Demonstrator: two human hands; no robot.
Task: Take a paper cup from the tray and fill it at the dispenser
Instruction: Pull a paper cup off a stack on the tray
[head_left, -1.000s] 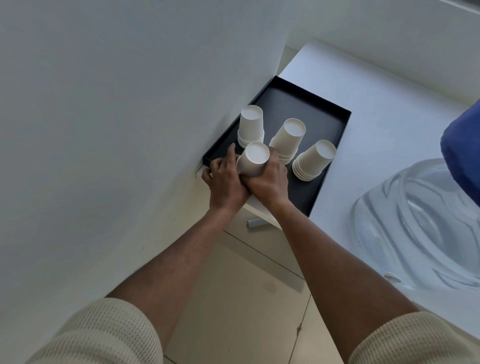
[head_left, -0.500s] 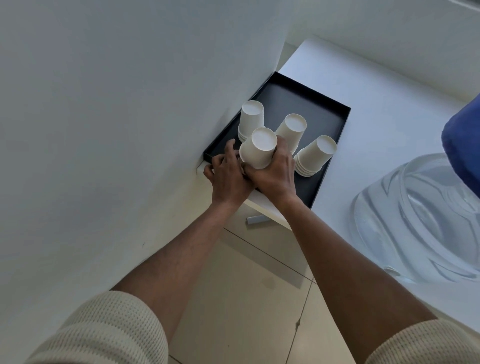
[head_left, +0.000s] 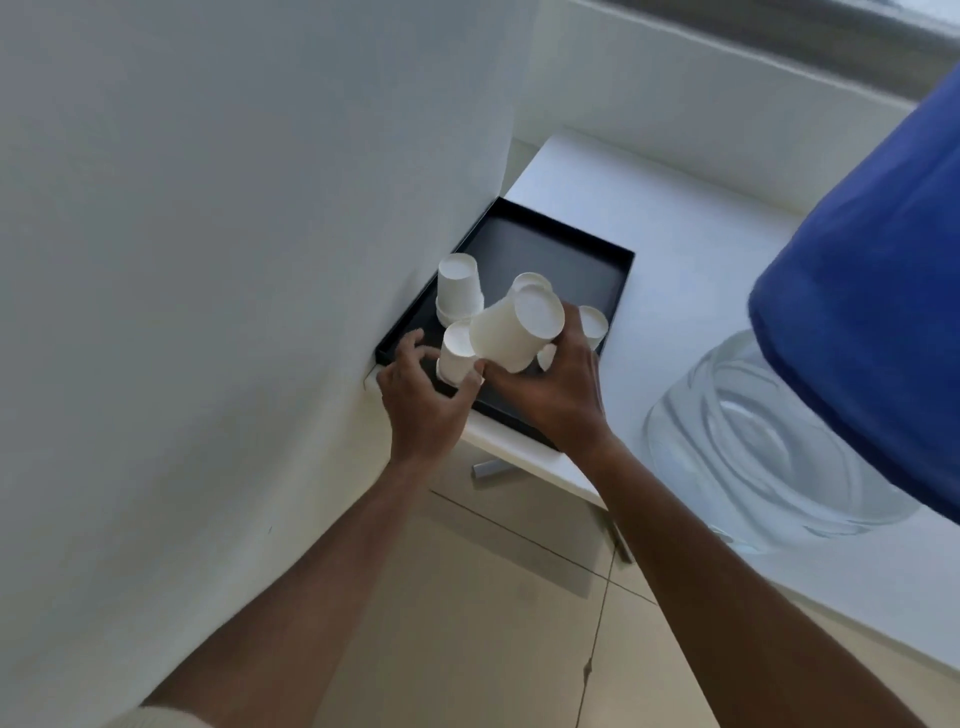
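Observation:
A black tray lies on the white counter against the left wall. Upside-down stacks of white paper cups stand in it. My right hand holds one paper cup lifted above the tray, tilted with its base up and to the right. My left hand grips the nearest cup stack at the tray's front corner. Another stack stands behind it, and two more stacks show partly past my right hand. The dispenser's blue bottle rises at the right.
The white counter reaches right and back to a wall ledge. A clear ribbed bottle shoulder sits under the blue part. A white wall stands close on the left. Beige floor tiles lie below the counter edge.
My right hand has pulled one cup up off the front stack and tilted it. My left hand stays down on the stack. The view has shifted toward the dispenser.

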